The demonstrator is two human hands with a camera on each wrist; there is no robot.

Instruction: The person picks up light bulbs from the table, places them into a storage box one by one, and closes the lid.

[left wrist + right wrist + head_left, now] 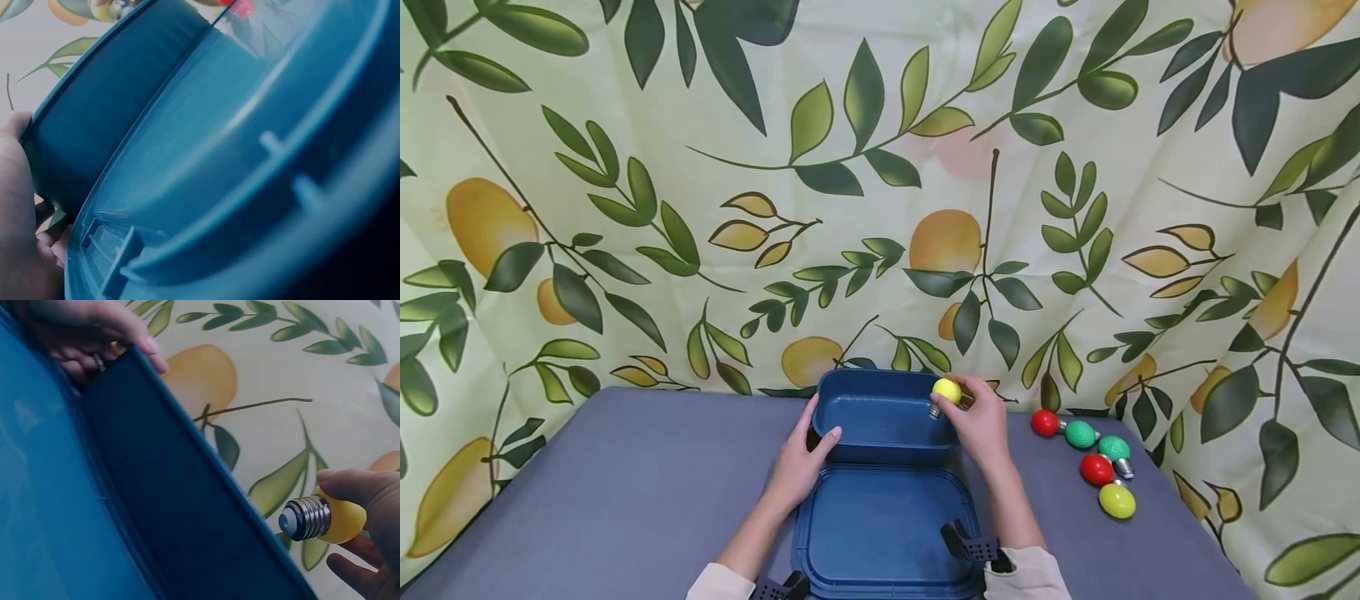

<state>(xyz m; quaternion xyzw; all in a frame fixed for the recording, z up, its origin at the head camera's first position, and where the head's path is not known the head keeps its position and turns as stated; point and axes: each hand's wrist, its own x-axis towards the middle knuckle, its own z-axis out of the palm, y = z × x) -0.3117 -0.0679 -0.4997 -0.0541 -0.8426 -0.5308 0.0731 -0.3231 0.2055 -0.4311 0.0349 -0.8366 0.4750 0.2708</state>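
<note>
A blue plastic box (883, 455) stands with its hollow facing up at the far middle of the table. My left hand (796, 468) grips its left end, thumb over the rim and fingers around the outside. In my right hand (987, 422) is a yellow light bulb (345, 520), pinched by its round glass between thumb and fingers. Its silver screw base points down and left, and in the head view it overlaps the box's right rim. On the near side of the box lies a blue lid (887, 527), flat on the table.
Several more bulbs lie loose on the right of the grey-blue table (647, 483), among them a red bulb (1044, 422), a green bulb (1080, 434) and a yellow bulb (1117, 501). A leaf-and-fruit patterned cloth (865, 217) hangs behind and at the sides.
</note>
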